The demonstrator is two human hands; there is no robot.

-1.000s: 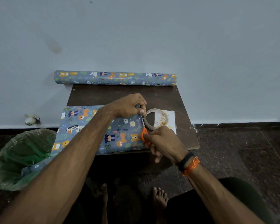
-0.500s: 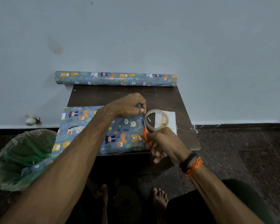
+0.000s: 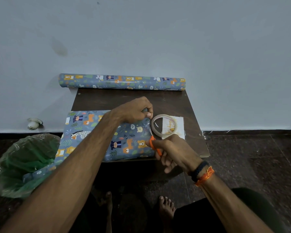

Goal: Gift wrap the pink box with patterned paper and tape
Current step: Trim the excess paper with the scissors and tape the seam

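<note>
The box [image 3: 91,132], covered in blue animal-print paper, lies on a small dark wooden table [image 3: 166,105]; no pink shows. My left hand [image 3: 134,110] pinches something small at the box's far right corner, probably a strip of tape; I cannot make it out. My right hand [image 3: 171,150] grips orange-handled scissors [image 3: 154,143] whose blades point up along the box's right edge toward the left fingers. A tape roll [image 3: 164,126] lies just right of the box on a white card [image 3: 178,125].
A roll of the same patterned paper [image 3: 121,81] lies along the table's far edge against the wall. A bin lined with a green bag [image 3: 25,163] stands at the left, with a paper scrap in it. My bare feet are below the table's front.
The right hand with the scissors has shifted slightly right and down along the box's right edge. The left hand holds its pinch at the corner.
</note>
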